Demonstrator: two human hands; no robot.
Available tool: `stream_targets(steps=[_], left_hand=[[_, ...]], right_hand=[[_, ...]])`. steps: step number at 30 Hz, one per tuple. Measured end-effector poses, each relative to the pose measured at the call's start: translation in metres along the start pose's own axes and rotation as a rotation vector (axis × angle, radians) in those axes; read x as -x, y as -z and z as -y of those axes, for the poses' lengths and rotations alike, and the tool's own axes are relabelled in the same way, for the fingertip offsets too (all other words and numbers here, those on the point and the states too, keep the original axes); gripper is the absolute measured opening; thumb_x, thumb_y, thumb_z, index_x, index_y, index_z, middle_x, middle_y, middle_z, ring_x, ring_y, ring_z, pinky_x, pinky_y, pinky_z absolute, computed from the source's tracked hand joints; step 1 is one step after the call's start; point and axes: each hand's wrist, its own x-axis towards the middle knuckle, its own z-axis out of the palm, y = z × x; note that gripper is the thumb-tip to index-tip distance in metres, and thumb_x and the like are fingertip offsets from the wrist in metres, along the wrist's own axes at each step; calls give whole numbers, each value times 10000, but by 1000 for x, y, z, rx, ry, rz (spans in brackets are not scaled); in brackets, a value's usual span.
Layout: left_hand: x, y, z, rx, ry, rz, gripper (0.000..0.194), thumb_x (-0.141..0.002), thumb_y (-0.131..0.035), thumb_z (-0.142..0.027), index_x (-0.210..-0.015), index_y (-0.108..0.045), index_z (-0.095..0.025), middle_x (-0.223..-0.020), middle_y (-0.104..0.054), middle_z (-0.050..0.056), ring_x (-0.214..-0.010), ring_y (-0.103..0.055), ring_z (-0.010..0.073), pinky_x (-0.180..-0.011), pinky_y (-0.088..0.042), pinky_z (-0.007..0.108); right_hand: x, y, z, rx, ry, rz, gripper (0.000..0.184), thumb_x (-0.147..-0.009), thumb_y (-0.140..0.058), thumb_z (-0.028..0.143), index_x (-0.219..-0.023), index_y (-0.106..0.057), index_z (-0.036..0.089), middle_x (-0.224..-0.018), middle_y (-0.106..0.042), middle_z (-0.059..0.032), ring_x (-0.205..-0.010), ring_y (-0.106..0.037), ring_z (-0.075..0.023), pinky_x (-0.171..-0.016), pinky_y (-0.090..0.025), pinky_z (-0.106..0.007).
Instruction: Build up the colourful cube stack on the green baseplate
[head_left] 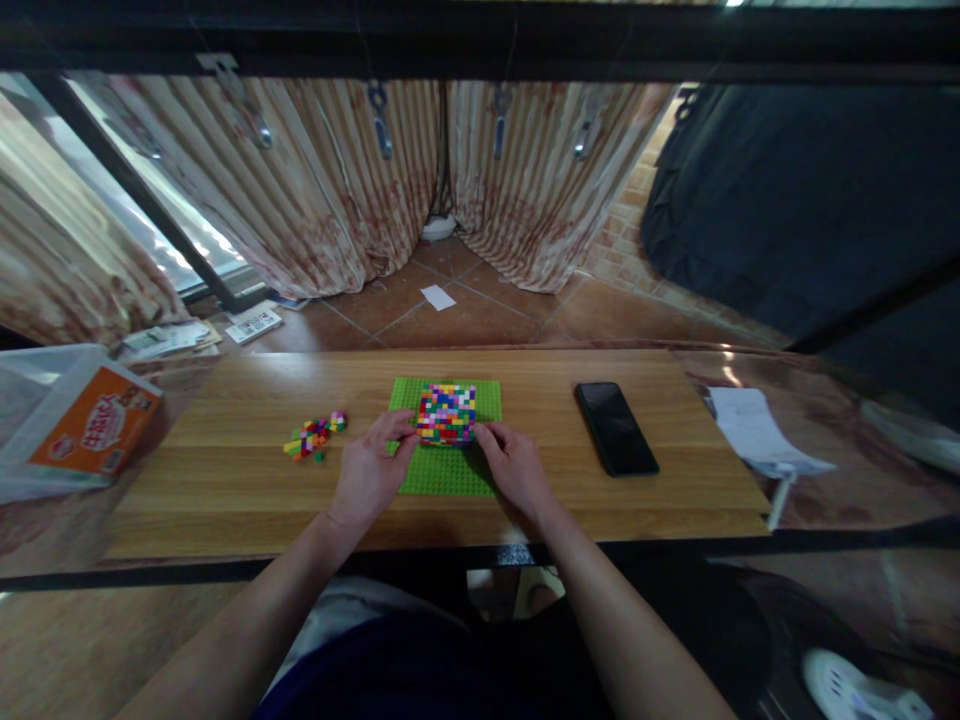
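Green studs cover the plate [450, 478], which lies on the wooden surface [247, 505] with the block [448, 408], many-coloured, on its far half. The block sits between the two hands, its edges roughly in line with those of the plate. It looks nearly square from above, so I cannot name a long axis.

The left hand [369, 467] comes in over the plate's left edge, its grip narrow, thumb and forefinger at the block's left side. The right hand [517, 463] comes over the plate's right edge, fingers bent together at the block's near right corner. Neither is clearly nearer; both seem to touch it. Whether either pinches a single brick, I cannot tell.

Left of the plate is a heap of loose bricks [313, 437]; right of it, a phone [616, 430].

The block's underside is hidden, so its hold on the studs is unclear. Fingertips cover parts of its sides. Far left of the plate, a tub [101, 425] is cut off by the frame.
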Motion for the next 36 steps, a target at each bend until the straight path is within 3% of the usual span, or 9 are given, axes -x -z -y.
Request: stream_targets(steps=[8, 14, 36], left_hand=[[1, 0, 6, 121, 11, 9, 265, -844, -551, -276, -1088, -614, -192, -892, -714, 30, -807, -691, 172, -776, -544, 304], [-8, -3, 9, 234, 151, 14, 311, -869, -525, -404, -1048, -631, -173, -908, -715, 63, -777, -683, 195, -720, -529, 319], [-10, -19, 6, 390, 243, -34, 337, -776, -653, -451, -957, -656, -168, -852, -702, 47, -762, -654, 182, -732, -529, 316]], right_hand=[[0, -1, -2, -8, -4, -2, 438, -954, -447, 510, -891, -729, 181, -819, -723, -45, -740, -634, -175, -656, -402, -254], [0, 0, 0, 3, -1, -10, 436, -954, -450, 508, -868, -723, 179, -787, -714, -40, -717, -629, -170, -638, -392, -252], [-1, -1, -2, 13, -6, -9, 456, -951, -436, 532, -843, -703, 179, -758, -692, -34, -688, -608, -158, -619, -376, -245]])
